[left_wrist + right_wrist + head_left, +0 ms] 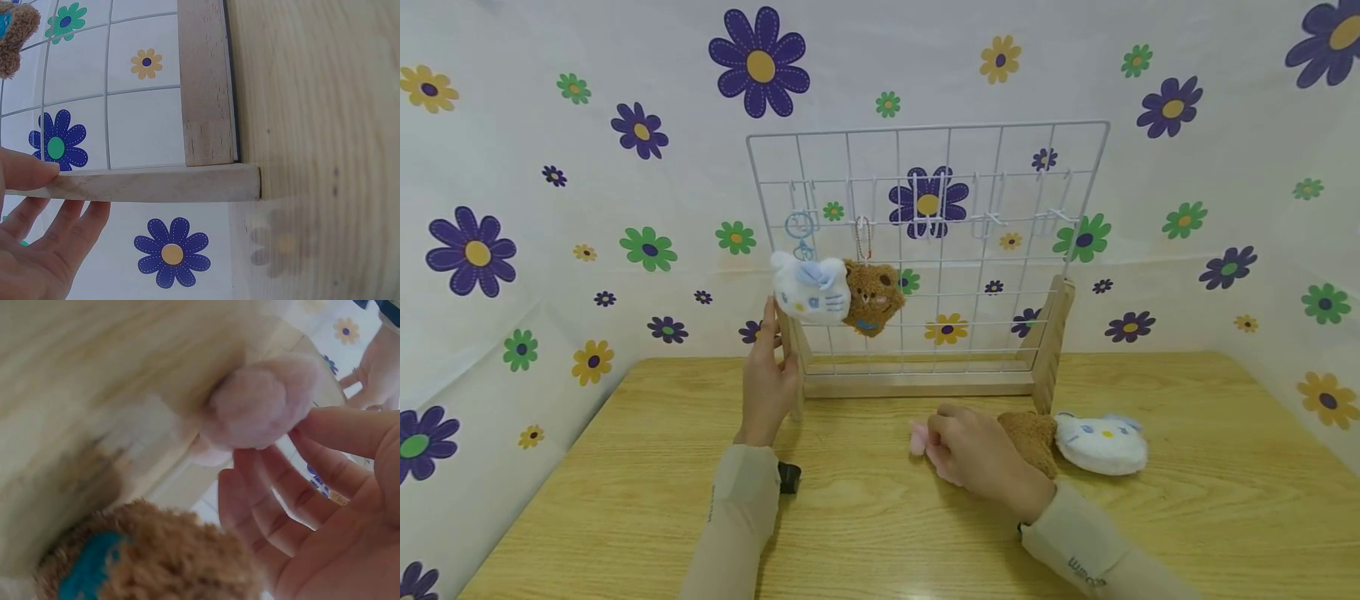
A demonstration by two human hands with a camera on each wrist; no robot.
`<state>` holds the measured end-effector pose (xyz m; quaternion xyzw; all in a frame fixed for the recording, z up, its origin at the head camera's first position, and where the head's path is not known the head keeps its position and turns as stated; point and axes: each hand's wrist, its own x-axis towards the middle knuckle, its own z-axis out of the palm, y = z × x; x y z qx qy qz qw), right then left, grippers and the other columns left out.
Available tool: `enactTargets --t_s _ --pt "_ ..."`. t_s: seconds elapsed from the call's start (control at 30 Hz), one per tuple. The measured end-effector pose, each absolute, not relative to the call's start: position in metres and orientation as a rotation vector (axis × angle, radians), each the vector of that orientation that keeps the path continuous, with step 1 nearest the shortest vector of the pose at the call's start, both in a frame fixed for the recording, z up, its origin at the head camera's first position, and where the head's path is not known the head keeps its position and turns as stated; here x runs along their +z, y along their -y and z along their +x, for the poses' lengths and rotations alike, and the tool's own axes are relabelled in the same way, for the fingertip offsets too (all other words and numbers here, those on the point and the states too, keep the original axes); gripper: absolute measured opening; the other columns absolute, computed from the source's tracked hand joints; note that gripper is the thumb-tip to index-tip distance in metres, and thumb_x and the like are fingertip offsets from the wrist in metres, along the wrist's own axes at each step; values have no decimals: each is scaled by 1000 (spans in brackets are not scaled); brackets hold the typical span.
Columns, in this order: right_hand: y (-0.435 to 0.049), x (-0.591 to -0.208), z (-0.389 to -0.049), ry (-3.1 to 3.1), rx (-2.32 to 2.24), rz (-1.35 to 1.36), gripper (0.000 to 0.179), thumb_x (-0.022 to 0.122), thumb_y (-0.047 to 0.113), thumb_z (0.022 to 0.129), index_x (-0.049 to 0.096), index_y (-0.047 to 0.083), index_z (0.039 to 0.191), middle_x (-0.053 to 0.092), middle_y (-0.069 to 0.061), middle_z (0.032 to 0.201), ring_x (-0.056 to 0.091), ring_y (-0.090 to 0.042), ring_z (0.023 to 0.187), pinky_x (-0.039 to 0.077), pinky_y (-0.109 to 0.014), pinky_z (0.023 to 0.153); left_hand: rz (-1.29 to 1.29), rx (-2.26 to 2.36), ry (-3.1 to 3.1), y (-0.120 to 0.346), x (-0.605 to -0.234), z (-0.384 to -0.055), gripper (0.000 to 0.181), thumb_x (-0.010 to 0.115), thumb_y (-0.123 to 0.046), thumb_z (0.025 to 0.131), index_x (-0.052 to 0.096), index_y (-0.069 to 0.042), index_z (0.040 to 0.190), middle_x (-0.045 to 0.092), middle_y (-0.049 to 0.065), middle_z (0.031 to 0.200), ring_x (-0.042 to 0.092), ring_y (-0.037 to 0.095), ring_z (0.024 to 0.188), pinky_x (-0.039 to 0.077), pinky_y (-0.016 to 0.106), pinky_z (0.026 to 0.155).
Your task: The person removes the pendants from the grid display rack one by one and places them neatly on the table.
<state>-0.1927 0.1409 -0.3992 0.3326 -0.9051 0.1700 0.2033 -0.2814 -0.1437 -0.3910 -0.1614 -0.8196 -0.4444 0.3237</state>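
My left hand (767,385) holds the wooden side post (162,185) of a white wire grid rack. In the left wrist view the thumb lies on one face, with the fingers behind. Low over the table, my right hand (983,454) pinches a fuzzy pink plush (253,403) between thumb and fingers, which hide part of it in the head view. Beside that hand are a brown plush (1030,437), with a teal patch in the right wrist view, and a white cat-face plush (1105,446). Another white cat plush (811,290) and a brown bear plush (872,298) hang on the rack.
Several white hooks (988,218) line the wire grid (925,275), toward its right side too. A wooden crossbar (917,386) joins the rack's feet. The wood-grain table (880,533) reaches back to a flower-print backdrop (677,192).
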Motion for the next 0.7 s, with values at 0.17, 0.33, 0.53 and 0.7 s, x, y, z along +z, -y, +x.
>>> enactTargets --t_s 0.17,0.33,0.53,0.7 --pt "-140 -396 -184 2581 245 829 12 76 2 80 66 6 74 50 -1 70 47 -13 55 46 -26 39 -428 -1166 2145 144 -391 -281 85 53 25 88 23 -5 161 52 31 138 61 48 114 62 52 80" --pt "-141 -385 -180 2841 181 638 13 72 -2 81 68 10 81 57 0 76 55 -16 62 51 -33 42 -412 -1168 2147 143 -390 -279 86 55 25 87 25 -5 161 53 30 137 61 48 114 62 51 80" --pt "-155 -362 -186 2949 418 527 7 75 7 88 69 8 88 64 -5 82 57 -17 68 49 -30 48 -397 -1169 2161 143 -392 -282 86 54 25 87 25 -7 161 53 30 136 61 48 114 62 51 80" --pt "-172 -341 -198 2830 707 527 4 72 6 91 69 5 89 68 -5 83 57 -18 70 49 -30 54 -393 -1178 2162 144 -392 -282 87 54 25 87 24 -7 162 52 30 138 61 47 115 62 52 79"
